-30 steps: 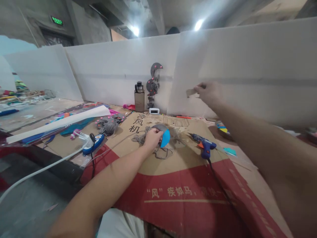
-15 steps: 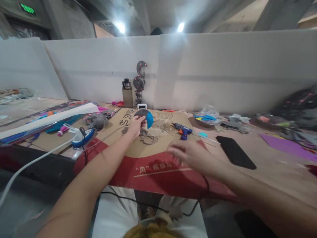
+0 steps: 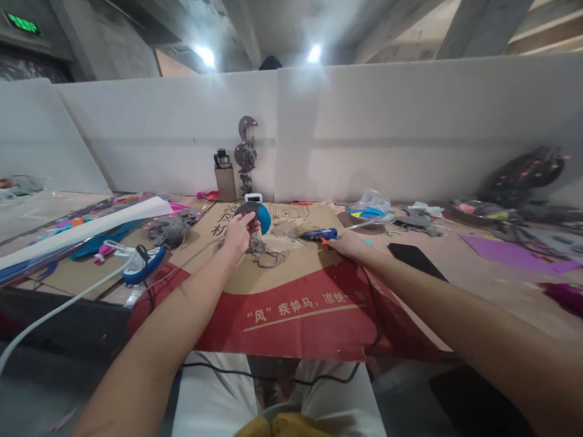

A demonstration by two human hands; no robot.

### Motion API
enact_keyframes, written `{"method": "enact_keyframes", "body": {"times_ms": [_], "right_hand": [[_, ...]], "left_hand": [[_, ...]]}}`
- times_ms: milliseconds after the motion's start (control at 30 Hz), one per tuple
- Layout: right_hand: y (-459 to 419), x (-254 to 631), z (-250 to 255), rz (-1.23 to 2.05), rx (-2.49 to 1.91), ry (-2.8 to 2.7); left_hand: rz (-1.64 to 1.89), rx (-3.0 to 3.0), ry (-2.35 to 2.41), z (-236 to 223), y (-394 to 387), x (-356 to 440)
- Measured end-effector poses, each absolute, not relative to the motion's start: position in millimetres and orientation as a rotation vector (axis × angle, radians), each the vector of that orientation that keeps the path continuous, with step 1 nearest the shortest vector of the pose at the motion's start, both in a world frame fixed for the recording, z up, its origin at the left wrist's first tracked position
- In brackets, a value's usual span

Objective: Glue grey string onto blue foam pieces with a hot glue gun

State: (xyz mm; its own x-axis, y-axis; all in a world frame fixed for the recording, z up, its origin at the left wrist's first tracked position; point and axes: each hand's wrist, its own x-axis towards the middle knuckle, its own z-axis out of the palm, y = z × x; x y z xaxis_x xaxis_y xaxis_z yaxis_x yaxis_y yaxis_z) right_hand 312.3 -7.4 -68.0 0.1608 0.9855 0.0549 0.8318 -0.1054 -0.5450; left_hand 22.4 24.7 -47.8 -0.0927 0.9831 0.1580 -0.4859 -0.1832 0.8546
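My left hand (image 3: 240, 235) pinches a blue disc-like piece (image 3: 263, 218), part of which is covered in dark grey. Loose grey yarn (image 3: 268, 258) trails below it onto the cardboard sheet (image 3: 300, 273). On the right, my right hand (image 3: 348, 244) is closed around the handle of a blue hot glue gun (image 3: 320, 233), whose nozzle points left. The hand covers most of the handle. Behind the left hand stands a small white device (image 3: 254, 197) with a dark display.
A black phone (image 3: 416, 261) lies at right, near purple sheets (image 3: 514, 255). At left are a blue-and-white power strip (image 3: 143, 267) and a grey yarn ball (image 3: 170, 230). A bottle (image 3: 225, 179) and a hanging yarn crescent ornament (image 3: 246, 155) are by the white partition (image 3: 364, 121).
My right hand has reached forward from above the cardboard and closed on the glue gun's handle. My left hand still holds the blue piece. The view has shifted slightly.
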Motion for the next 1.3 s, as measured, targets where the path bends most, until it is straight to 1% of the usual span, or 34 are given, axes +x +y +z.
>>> {"method": "enact_keyframes", "body": {"times_ms": [67, 133, 233, 300, 400, 533, 667, 833, 1100, 1300], "right_hand": [[-5.5, 315.0, -61.2, 0.566, -2.023, -1.664], [-6.0, 313.3, -52.2, 0.615, -1.917, -1.584], [-9.3, 299.0, -39.1, 0.65, -1.496, -1.367], [-11.0, 285.1, -34.3, 0.81, -1.287, -1.158], [-11.9, 268.3, -35.6, 1.102, -1.198, -0.914], [-16.3, 261.1, -44.5, 1.224, -1.09, -0.9], [-29.4, 261.6, -47.7, 1.236, -0.952, -1.088], [-46.8, 255.8, -44.1, 1.149, -0.898, -1.311], [-64.3, 240.5, -43.1, 0.855, -1.059, -1.582], [-60.2, 241.8, -53.2, 0.802, -1.099, -1.625]], "left_hand": [[1.566, 0.92, 0.76, -47.5, 25.1, 22.8], [1.549, 0.936, 0.76, -47.7, 25.5, 23.8], [1.536, 0.972, 0.767, -48.5, 25.7, 25.4], [1.546, 1.001, 0.772, -49.3, 25.7, 25.9], [1.566, 1.019, 0.789, -50.4, 25.5, 25.5], [1.541, 1.023, 0.835, -49.8, 22.2, 25.6], [1.512, 0.985, 0.868, -47.4, 16.3, 30.1], [1.527, 0.977, 0.851, -47.7, 14.0, 35.7], [1.566, 0.975, 0.855, -47.0, 11.0, 37.4], [1.56, 0.994, 0.877, -44.7, 5.2, 40.6]]}}
